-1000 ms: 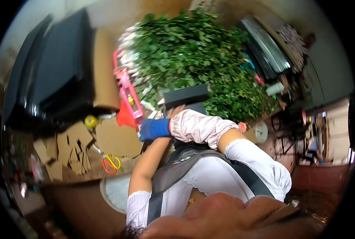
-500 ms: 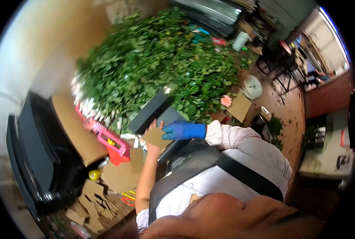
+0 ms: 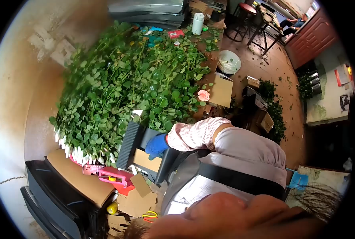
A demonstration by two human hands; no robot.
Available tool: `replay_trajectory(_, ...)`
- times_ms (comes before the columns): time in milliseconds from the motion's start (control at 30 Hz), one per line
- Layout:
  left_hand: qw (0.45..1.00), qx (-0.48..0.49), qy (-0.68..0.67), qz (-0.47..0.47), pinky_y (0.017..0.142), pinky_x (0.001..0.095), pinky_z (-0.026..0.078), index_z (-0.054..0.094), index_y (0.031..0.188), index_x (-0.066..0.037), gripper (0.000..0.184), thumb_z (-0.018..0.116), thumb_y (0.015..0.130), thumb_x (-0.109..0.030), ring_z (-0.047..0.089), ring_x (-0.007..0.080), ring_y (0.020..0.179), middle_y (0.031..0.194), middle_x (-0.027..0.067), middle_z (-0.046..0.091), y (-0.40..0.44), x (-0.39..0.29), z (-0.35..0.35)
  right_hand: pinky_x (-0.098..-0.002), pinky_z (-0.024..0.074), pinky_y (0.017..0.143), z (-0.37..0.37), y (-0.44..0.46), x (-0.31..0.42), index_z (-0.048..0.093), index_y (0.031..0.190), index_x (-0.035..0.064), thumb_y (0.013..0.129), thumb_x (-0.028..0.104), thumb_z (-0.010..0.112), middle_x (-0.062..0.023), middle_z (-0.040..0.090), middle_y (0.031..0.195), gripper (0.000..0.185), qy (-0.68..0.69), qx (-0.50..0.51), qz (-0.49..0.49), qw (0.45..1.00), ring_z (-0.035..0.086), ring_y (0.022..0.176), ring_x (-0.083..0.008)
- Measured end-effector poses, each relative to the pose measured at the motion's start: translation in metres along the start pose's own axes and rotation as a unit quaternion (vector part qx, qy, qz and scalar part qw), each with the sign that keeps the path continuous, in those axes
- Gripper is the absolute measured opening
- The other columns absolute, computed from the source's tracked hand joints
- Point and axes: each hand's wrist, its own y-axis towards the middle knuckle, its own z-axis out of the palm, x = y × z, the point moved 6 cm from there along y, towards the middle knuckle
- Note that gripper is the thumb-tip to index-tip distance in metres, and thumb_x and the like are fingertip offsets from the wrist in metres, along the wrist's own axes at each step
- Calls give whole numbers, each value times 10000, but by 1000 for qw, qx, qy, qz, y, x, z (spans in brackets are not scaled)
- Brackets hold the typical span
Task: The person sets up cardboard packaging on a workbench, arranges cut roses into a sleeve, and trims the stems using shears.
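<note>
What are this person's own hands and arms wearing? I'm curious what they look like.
The right hand wears a blue glove with a thin red edge at the wrist. A finely striped, pale pink-and-white sleeve cover bunches along the forearm; above it is a whitish sleeve. The left hand is out of view.

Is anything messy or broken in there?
Yes. Green leaves litter the floor at the right, as if dropped. A dark, crack-like line also crosses the pale wall at the left, so it looks damaged.

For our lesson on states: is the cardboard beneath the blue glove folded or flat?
Flat where visible: the cardboard shows no crease; the glove covers part.
</note>
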Motion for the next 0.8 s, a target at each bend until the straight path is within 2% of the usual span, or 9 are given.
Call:
replay_trajectory(100, 999, 17, 4, -28, 1028, 504, 403, 562, 1276, -1, 368, 599, 927, -114, 506, 457, 1222, 1330, 263, 530, 11, 3, -9, -474, 507, 745, -9, -10, 10, 682, 973, -11, 917, 423, 562, -195, 668, 818, 455, 41, 55, 35, 997, 638, 782, -376)
replay_trajectory(233, 999, 27, 14, -45, 1011, 505, 409, 569, 1255, -3, 349, 594, 930, -127, 513, 455, 1199, 1303, 262, 536, 19, 10, -21, -463, 518, 747, -10, -10, 10, 688, 961, -13, 926, 413, 550, -169, 692, 827, 449, 14, 30, 11, 999, 661, 796, -340)
replay_trajectory(367, 998, 29, 29, -50, 994, 506, 414, 576, 1233, -5, 331, 590, 932, -141, 520, 453, 1176, 1276, 261, 542, 26, 12, -34, -467, 521, 769, -2, -2, 5, 697, 985, 5, 931, 443, 545, -182, 702, 883, 467, 13, 80, 56, 995, 673, 845, -355)
replay_trajectory(467, 997, 35, 48, -40, 981, 507, 418, 581, 1217, -6, 318, 587, 933, -152, 526, 452, 1159, 1257, 260, 546, 36, 7, -45, -470, 498, 736, 5, 5, -2, 705, 958, -6, 909, 447, 572, -174, 685, 812, 474, 3, 41, 33, 999, 655, 774, -356)
replay_trajectory(500, 997, 37, 58, -35, 976, 507, 419, 583, 1211, -7, 314, 586, 934, -155, 528, 452, 1154, 1250, 260, 548, 41, 4, -49, -476, 498, 746, 6, 5, -4, 705, 954, -7, 911, 454, 571, -185, 683, 830, 482, 9, 57, 37, 998, 653, 792, -362)
replay_trajectory(600, 996, 38, 84, -3, 963, 508, 423, 588, 1195, -8, 303, 583, 936, -165, 533, 450, 1137, 1230, 259, 553, 56, -17, -69, -477, 500, 759, -1, 0, 0, 706, 958, -10, 914, 450, 571, -196, 686, 866, 482, 14, 5, -15, 1000, 653, 821, -367)
replay_trajectory(700, 991, 31, 110, 64, 950, 508, 427, 593, 1178, -9, 293, 579, 937, -176, 538, 449, 1120, 1210, 258, 557, 72, -60, -84, -479, 512, 742, -9, -9, 9, 688, 972, 7, 919, 457, 565, -179, 691, 836, 469, 30, 50, 22, 998, 662, 790, -354)
replay_trajectory(800, 981, 21, 129, 145, 937, 509, 431, 598, 1162, -11, 285, 576, 939, -186, 544, 448, 1103, 1190, 257, 562, 84, -110, -85, -470, 508, 716, -1, 1, 4, 672, 931, 4, 918, 456, 569, -169, 685, 808, 464, 10, 45, 19, 999, 656, 753, -336)
